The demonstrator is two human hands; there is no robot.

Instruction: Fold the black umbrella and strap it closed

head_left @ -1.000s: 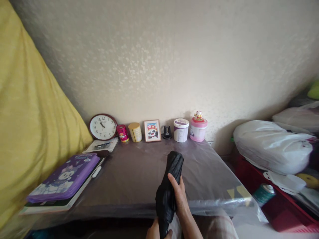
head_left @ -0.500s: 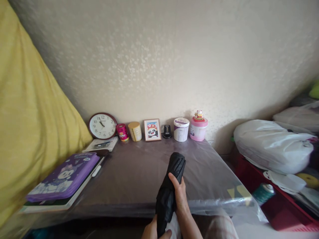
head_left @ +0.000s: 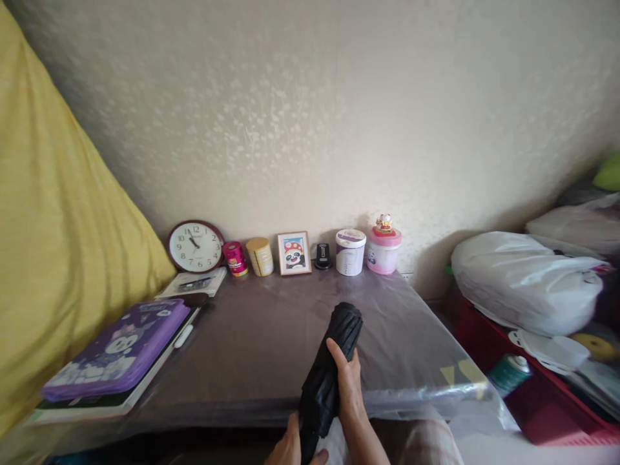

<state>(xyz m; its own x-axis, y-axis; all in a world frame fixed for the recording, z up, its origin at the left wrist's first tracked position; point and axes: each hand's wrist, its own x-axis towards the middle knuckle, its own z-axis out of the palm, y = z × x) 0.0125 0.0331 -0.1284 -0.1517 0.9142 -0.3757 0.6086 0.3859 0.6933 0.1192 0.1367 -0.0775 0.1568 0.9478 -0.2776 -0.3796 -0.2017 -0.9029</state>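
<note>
Black fabric, gathered into a tight roll, is a folded umbrella (head_left: 334, 361) held upright and tilted away over the near edge of a table (head_left: 261, 349) covered with clear plastic sheeting. The right hand (head_left: 347, 387) is wrapped around the middle of the roll, fingers closed over the cloth; the left hand (head_left: 290, 447) shows only partly at the bottom edge, closed on the lower end of the umbrella near its handle. The canopy looks already collapsed and bundled; whether a strap is fastened around it cannot be seen, so the rolling seems mostly done with the fastening or setting down still open. Along the wall at the back of the table stand a round wall clock (head_left: 194, 245) with a dark red rim, a pink tin (head_left: 236, 258), a gold tin (head_left: 259, 256), a small framed panda picture (head_left: 294, 254), a small black gadget (head_left: 322, 256), a white tub (head_left: 350, 252) with a purple band, and a pink tub (head_left: 383, 250) topped by a tiny figurine. A purple cartoon case (head_left: 119, 349) lies on books at the left. No label or brand is sharp enough to read; only the clock numerals are legible.
</note>
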